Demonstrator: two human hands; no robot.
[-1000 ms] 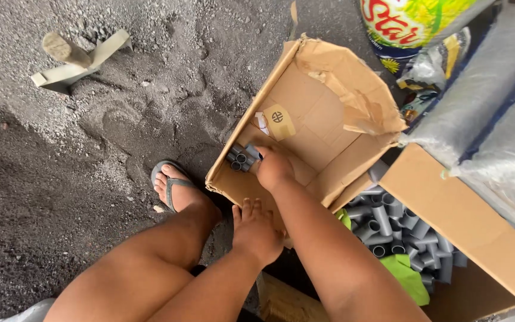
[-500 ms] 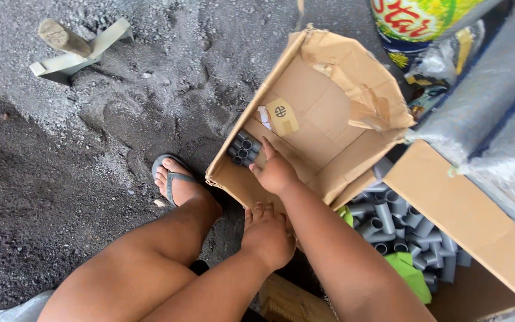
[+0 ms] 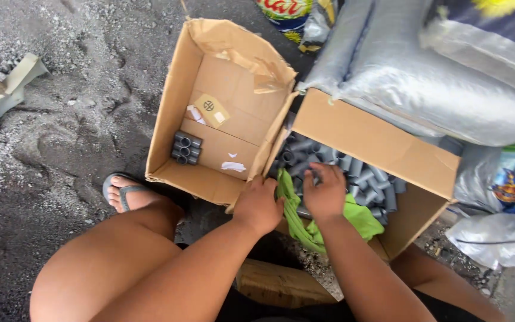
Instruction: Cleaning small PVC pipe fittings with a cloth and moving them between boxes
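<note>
Close head view, facing steeply downward

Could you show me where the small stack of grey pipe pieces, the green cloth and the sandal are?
Stack of grey pipe pieces [image 3: 185, 148], head view, on its open ends.
Green cloth [image 3: 357, 216], head view, on the flat part right of the hands.
Sandal [image 3: 127, 191], head view, on its grey strap.

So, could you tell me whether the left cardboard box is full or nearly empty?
Nearly empty: the left cardboard box holds only one small stack of grey pipe fittings.
</note>
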